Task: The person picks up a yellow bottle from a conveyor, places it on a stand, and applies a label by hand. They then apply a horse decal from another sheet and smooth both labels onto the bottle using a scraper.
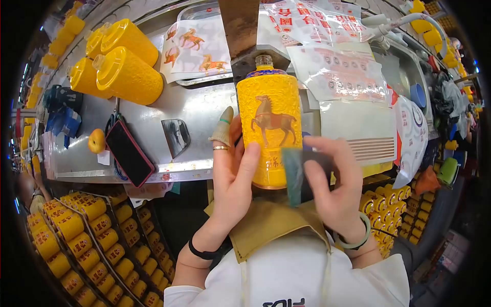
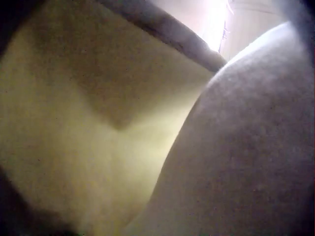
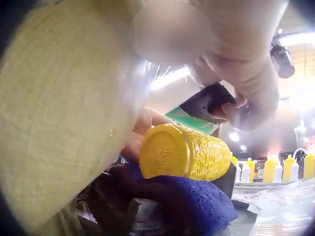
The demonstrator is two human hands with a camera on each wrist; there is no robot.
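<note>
A yellow embossed bottle lies in front of me, its clear glass neck pointing away. On its front is a brown-and-gold horse decal with gold characters below. My left hand grips the bottle's left side, thumb on the front; one finger wears a fabric cover and another a ring. My right hand pinches a flat scraper with a green translucent blade and dark part, over the bottle's lower right. In the right wrist view, the bottle's base rests on a blue cloth. The left wrist view shows mostly blurred fabric.
Several yellow bottles lie on the metal bench at left, near a phone, scissors and a fruit. Decal sheets lie behind; more sheets are at right. Racks of yellow bottles stand below.
</note>
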